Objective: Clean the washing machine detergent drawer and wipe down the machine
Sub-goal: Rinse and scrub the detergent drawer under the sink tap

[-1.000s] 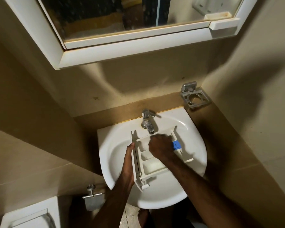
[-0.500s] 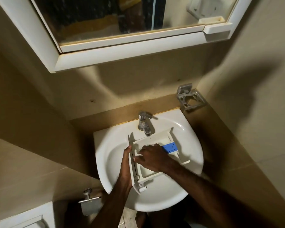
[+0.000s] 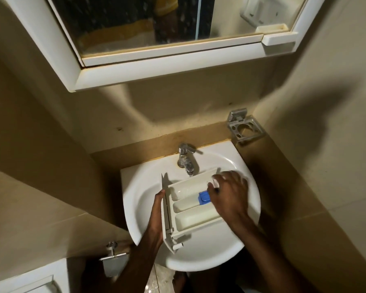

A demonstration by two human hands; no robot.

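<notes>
A white detergent drawer [image 3: 195, 216] with several compartments and a blue insert [image 3: 204, 197] lies across the white sink basin [image 3: 140, 199], under the chrome tap [image 3: 186, 158]. My left hand [image 3: 156, 216] grips the drawer's front panel at its left end. My right hand [image 3: 228, 193] rests over the drawer's right end, fingers spread, next to the blue insert. Something small and white shows at its fingertips; I cannot tell what it is.
A mirrored cabinet [image 3: 156, 66] hangs above the sink. A metal toothbrush holder [image 3: 244, 129] is fixed on the wall at the right. A toilet-paper holder [image 3: 114, 261] and a white cistern [image 3: 30, 282] sit at the lower left. Walls close in on both sides.
My right hand has slid from the drawer's middle compartments to its right end, uncovering the compartments. The left hand keeps its grip. The view has shifted slightly.
</notes>
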